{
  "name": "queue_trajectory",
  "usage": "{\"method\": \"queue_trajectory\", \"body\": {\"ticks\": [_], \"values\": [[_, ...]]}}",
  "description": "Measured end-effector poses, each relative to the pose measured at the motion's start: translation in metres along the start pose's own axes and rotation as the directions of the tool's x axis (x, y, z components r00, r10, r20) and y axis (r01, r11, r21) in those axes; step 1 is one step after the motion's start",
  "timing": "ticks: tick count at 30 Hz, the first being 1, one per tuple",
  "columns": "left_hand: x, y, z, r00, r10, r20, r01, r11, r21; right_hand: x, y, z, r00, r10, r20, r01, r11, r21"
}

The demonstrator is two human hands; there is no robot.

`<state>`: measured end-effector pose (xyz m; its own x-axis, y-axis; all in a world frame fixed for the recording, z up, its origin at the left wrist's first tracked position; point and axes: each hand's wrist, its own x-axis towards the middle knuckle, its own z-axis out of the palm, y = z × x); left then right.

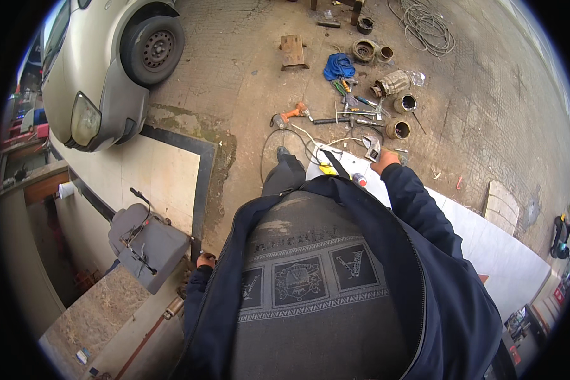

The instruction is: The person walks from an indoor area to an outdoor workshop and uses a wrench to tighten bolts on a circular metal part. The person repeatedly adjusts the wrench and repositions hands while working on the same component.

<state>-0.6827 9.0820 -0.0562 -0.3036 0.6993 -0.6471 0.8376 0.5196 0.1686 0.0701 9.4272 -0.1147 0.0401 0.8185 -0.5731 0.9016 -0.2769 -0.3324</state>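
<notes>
My right hand is closed around an adjustable wrench, held over the end of a long white panel. A red and white can and a yellow item are just left of that wrist. Low on the left, my left hand is curled beside the lower edge of a grey seat. Something small and dark shows at its fingers, too small to name. Ahead on the ground lie an orange power drill, a dark bar and several hand tools.
A silver car stands at the far left beside a tiled step. Metal cylinders, a worn motor housing, a blue cloth, a small wooden stool and coiled cable lie ahead. A loose cord trails by my foot.
</notes>
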Motion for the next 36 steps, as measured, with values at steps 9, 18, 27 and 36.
{"method": "queue_trajectory", "body": {"ticks": [9,18,27,36], "values": [[0.346,0.221,-0.322,0.993,-0.087,0.084,0.100,0.981,-0.167,0.048,-0.101,-0.014,0.973,0.206,-0.103,-0.182,0.961,0.209],[0.534,0.489,-0.352,0.962,0.274,-0.001,-0.271,0.952,-0.144,0.239,-0.168,-0.033,0.982,0.191,-0.011,-0.182,0.950,0.254],[0.753,0.548,-0.210,0.785,0.400,0.473,-0.537,0.820,0.197,0.457,-0.136,-0.105,0.992,0.100,-0.075,-0.071,0.945,0.321],[0.789,0.761,-0.330,0.737,0.393,0.549,-0.534,0.838,0.116,0.497,-0.099,-0.103,0.952,0.252,0.174,-0.302,0.859,0.413]]}}
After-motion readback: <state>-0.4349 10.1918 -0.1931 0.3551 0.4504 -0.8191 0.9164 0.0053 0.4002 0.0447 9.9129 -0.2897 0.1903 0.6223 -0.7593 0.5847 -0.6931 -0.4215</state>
